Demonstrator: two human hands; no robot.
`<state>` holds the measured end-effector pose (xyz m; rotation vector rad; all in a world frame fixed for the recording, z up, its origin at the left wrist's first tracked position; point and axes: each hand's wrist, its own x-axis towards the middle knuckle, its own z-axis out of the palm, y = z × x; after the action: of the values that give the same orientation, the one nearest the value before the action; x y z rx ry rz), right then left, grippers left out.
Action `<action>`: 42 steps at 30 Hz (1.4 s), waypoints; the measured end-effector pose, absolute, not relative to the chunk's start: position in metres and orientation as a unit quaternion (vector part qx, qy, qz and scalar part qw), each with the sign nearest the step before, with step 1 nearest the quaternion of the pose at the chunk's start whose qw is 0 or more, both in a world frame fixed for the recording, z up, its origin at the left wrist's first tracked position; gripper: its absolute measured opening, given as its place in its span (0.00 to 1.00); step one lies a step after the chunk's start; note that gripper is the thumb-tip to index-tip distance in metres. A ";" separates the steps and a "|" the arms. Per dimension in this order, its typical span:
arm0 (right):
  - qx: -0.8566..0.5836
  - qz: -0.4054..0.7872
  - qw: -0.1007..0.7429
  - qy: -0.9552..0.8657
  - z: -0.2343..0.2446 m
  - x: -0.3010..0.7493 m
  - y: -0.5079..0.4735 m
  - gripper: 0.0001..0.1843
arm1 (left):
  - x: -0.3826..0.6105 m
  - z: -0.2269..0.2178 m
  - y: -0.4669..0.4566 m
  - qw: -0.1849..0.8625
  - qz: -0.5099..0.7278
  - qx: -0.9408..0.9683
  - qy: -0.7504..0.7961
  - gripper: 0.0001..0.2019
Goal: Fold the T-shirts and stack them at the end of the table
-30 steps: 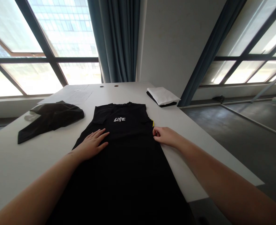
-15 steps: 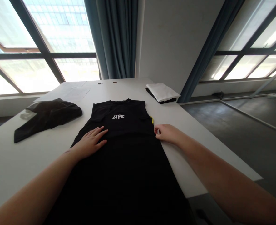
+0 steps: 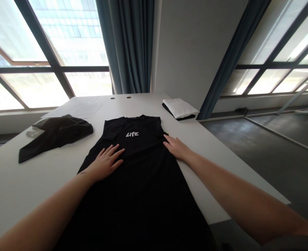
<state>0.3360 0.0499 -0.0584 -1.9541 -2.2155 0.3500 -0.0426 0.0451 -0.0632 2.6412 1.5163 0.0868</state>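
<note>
A black garment (image 3: 140, 188) with white lettering on its chest lies spread over the table, neckline at the far end and its lower part toward me. My left hand (image 3: 108, 162) rests flat on its left half, fingers spread. At the garment's right edge, just below the armhole, lies my right hand (image 3: 177, 147), fingers stretched out over the cloth. A small yellow bit (image 3: 166, 134) shows beside that edge, partly hidden by the fingers.
On the white table (image 3: 133, 106), a crumpled dark cloth (image 3: 61, 132) lies to the left. Thin pale sheets (image 3: 83, 108) are at the back left. Folded white fabric (image 3: 180, 108) sits over dark fabric at the back right. A blue curtain (image 3: 130, 45) hangs behind.
My right hand has gone from pinched fingers at the garment's edge to laid out on it, slightly further left. Less of the yellow bit shows. My left hand stays flat on the cloth.
</note>
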 end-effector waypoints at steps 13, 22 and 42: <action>-0.674 0.098 -0.022 -0.732 -0.056 0.351 0.041 0.41 | -0.038 -0.051 0.034 0.038 0.008 0.859 0.511 0.31; -0.506 0.020 0.067 -0.859 -0.052 0.301 -0.037 0.39 | -0.024 -0.048 0.016 0.049 0.017 0.902 0.429 0.35; -0.408 0.147 0.011 -0.901 -0.041 0.315 -0.086 0.38 | -0.042 -0.043 -0.051 0.061 -0.016 0.943 0.327 0.32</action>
<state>0.3150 -0.0856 -0.0406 -1.2713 -2.8111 0.4599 -0.0416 -0.0513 -0.0429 2.8536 0.9880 -0.0473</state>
